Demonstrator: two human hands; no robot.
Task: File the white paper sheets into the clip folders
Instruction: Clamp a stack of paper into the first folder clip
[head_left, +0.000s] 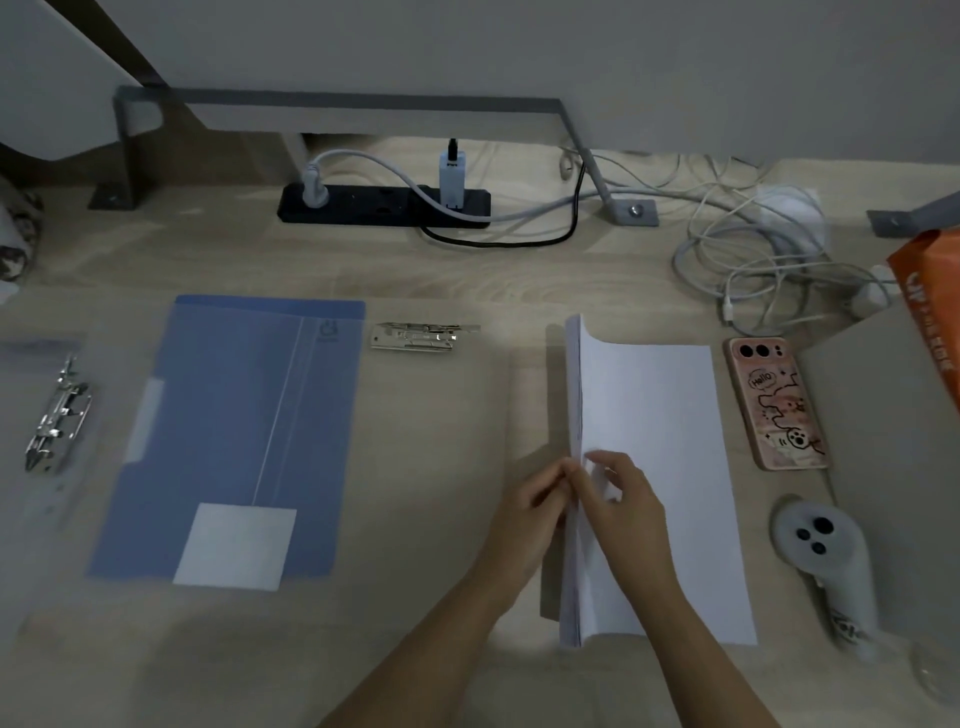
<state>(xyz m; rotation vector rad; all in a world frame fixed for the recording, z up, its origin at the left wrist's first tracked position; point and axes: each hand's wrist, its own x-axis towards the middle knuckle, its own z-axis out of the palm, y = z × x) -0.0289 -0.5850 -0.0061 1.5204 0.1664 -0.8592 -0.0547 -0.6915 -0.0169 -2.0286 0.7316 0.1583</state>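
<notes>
Head view: left hand (530, 506), right hand (629, 506); grip on curled white sheets (660, 405)

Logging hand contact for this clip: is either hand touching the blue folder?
No: left hand and right hand both pinch the paper stack's raised edge, apart from the blue folder.

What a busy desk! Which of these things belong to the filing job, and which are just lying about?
Belongs to the job: white paper sheets, their raised left edge pinched by the left hand and right hand; blue folder; metal clip; second metal clip at far left.
Just lying about: phone; power strip; white cables; grey controller; orange bag.
</notes>
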